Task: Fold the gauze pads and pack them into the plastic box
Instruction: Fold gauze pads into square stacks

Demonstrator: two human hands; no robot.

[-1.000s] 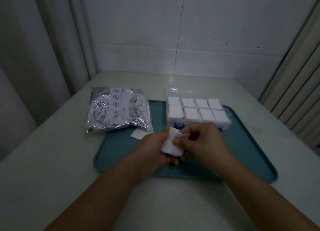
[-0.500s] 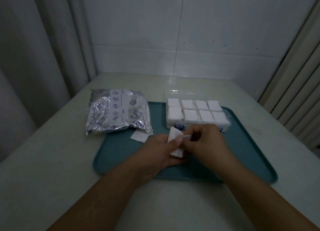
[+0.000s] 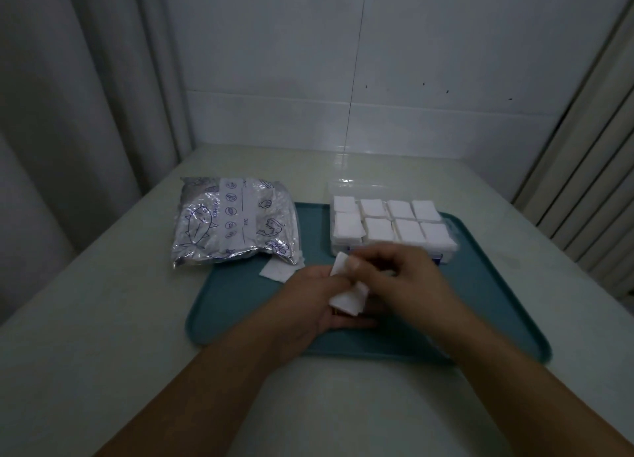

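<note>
While both hands pinch one gauze pad (image 3: pixel 346 300) mid-fold, left hand (image 3: pixel 314 297) beneath, right hand (image 3: pixel 399 278) creasing: next, seat it in the plastic box (image 3: pixel 391 225).

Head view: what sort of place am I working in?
Probably a clinic or care prep corner: a teal tray on a pale table, a plastic box of gauze, tiled wall behind.

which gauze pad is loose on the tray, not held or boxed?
The flat gauze pad by the silver bag's near corner; another is in both hands, the rest fill the plastic box.
</note>
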